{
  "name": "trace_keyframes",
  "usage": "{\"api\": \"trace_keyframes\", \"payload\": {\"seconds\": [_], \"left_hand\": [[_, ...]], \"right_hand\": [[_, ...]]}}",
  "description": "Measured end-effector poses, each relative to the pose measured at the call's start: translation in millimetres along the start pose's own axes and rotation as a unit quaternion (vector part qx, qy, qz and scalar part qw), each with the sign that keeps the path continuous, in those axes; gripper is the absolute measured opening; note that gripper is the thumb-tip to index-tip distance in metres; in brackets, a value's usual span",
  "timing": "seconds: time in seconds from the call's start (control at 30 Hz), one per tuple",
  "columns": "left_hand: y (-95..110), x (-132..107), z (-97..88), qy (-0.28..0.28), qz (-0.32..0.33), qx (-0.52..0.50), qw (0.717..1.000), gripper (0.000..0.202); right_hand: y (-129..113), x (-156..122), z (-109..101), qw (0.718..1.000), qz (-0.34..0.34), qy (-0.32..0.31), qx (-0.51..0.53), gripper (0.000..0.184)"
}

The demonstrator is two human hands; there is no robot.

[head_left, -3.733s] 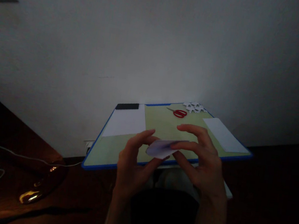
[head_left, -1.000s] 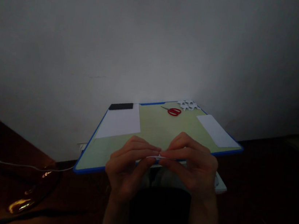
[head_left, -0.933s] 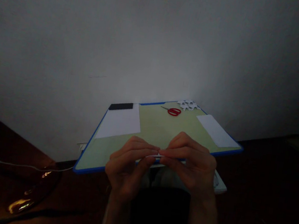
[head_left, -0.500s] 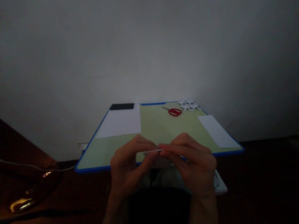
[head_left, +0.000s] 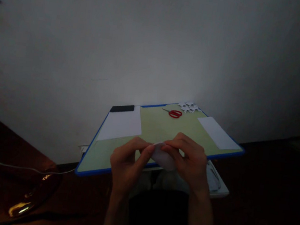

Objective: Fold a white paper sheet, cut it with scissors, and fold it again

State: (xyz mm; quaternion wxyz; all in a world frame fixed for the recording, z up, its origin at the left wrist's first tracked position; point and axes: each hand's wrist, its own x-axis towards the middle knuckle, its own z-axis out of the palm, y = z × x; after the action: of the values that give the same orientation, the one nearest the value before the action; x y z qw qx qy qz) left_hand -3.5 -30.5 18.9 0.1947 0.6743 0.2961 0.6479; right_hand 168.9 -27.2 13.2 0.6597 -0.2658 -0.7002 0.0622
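Note:
A small piece of white paper [head_left: 164,158] is held up over the front edge of the table, its broad side turned partly toward me. My left hand [head_left: 130,158] pinches its left top edge between thumb and fingers. My right hand [head_left: 189,160] grips the upper right edge in the same way, fingertips close to the left ones. Any folds in the paper are too dim to make out. Beyond the hands, red-handled scissors [head_left: 175,114] lie on the green tabletop [head_left: 162,125]. Several folded white paper pieces [head_left: 188,107] sit in the far right corner.
White sheets lie left [head_left: 122,125] and right [head_left: 219,133] on the blue-rimmed table. A dark flat object [head_left: 122,108] rests on the left sheet's far edge. Below the right side is a white drawer or tray [head_left: 216,182]. A wall [head_left: 158,47] stands behind; a white cable [head_left: 21,166] runs at left.
The paper has tilted from nearly edge-on to showing its broad face. My right hand has shifted slightly left and up, while both hands keep their pinch.

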Motion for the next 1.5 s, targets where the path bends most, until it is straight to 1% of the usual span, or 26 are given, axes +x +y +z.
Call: {"api": "trace_keyframes", "payload": {"seconds": [0.07, 0.1, 0.2, 0.27, 0.33, 0.4, 0.5, 0.57, 0.63, 0.77, 0.97, 1.07, 1.2, 1.27, 1.4, 1.47, 1.5], "left_hand": [[1.2, 1.2, -1.3, -0.027, 0.006, 0.015, 0.999, 0.005], [1.6, 1.5, -1.4, -0.032, 0.017, 0.018, 0.999, 0.004], [2.2, 1.0, 0.0, -0.004, 0.040, 0.030, 0.999, 0.011], [2.1, -0.2, 0.9, 0.014, 0.037, 0.044, 0.998, 0.013], [2.3, -1.4, 1.5, 0.013, 0.028, 0.052, 0.998, 0.014], [3.2, -2.1, 1.5, 0.004, 0.025, 0.063, 0.998, 0.015], [5.4, -1.7, 0.2, -0.002, 0.051, 0.121, 0.991, 0.015], [6.7, -0.7, -1.6, -0.013, 0.078, 0.169, 0.983, 0.016], [7.0, 0.2, -3.3, -0.025, 0.092, 0.194, 0.976, 0.017], [4.4, -0.2, -3.8, -0.021, 0.078, 0.198, 0.977, 0.019], [-3.3, -1.2, -1.0, -0.028, 0.060, 0.175, 0.982, 0.017], [-6.9, -0.3, -1.5, -0.043, 0.038, 0.158, 0.986, 0.015], [-9.6, -0.1, -3.6, -0.057, 0.013, 0.141, 0.988, 0.015], [-10.9, -1.2, -5.7, -0.041, -0.001, 0.135, 0.990, 0.017], [-15.4, -3.9, -10.2, 0.033, -0.047, 0.132, 0.990, 0.023], [-18.3, -4.7, -10.3, 0.068, -0.059, 0.125, 0.988, 0.024], [-19.6, -4.9, -9.4, 0.081, -0.059, 0.122, 0.988, 0.024]], "right_hand": [[0.4, 0.8, -0.4, 1.000, -0.003, -0.026, -0.005, 0.007], [0.6, 1.1, -0.4, 0.999, -0.002, -0.038, -0.001, 0.008], [1.7, 1.3, -0.7, 0.998, 0.009, -0.064, 0.024, 0.014], [1.8, 1.3, -2.0, 0.996, 0.026, -0.081, 0.035, 0.019], [0.8, 1.4, -3.8, 0.994, 0.042, -0.091, 0.032, 0.022], [-1.2, 1.6, -5.1, 0.994, 0.040, -0.099, 0.025, 0.023], [-3.5, 1.2, -5.3, 0.993, 0.019, -0.113, 0.014, 0.024], [-3.0, 0.5, -4.7, 0.993, 0.014, -0.121, 0.005, 0.025], [-0.8, -0.5, -4.3, 0.991, 0.012, -0.130, 0.000, 0.027], [4.4, -1.6, -5.0, 0.988, 0.023, -0.152, 0.003, 0.032], [5.5, -2.5, -6.4, 0.988, 0.056, -0.143, -0.010, 0.037], [6.5, -3.3, -4.7, 0.986, 0.080, -0.145, -0.001, 0.036], [9.5, -3.5, -3.0, 0.980, 0.115, -0.161, 0.033, 0.031], [12.4, -3.8, -4.9, 0.976, 0.131, -0.167, 0.047, 0.027], [20.2, -5.2, -12.7, 0.971, 0.156, -0.172, 0.057, 0.029], [23.0, -5.2, -14.4, 0.973, 0.159, -0.152, 0.066, 0.027], [23.6, -4.9, -14.0, 0.976, 0.157, -0.131, 0.069, 0.025]]}}
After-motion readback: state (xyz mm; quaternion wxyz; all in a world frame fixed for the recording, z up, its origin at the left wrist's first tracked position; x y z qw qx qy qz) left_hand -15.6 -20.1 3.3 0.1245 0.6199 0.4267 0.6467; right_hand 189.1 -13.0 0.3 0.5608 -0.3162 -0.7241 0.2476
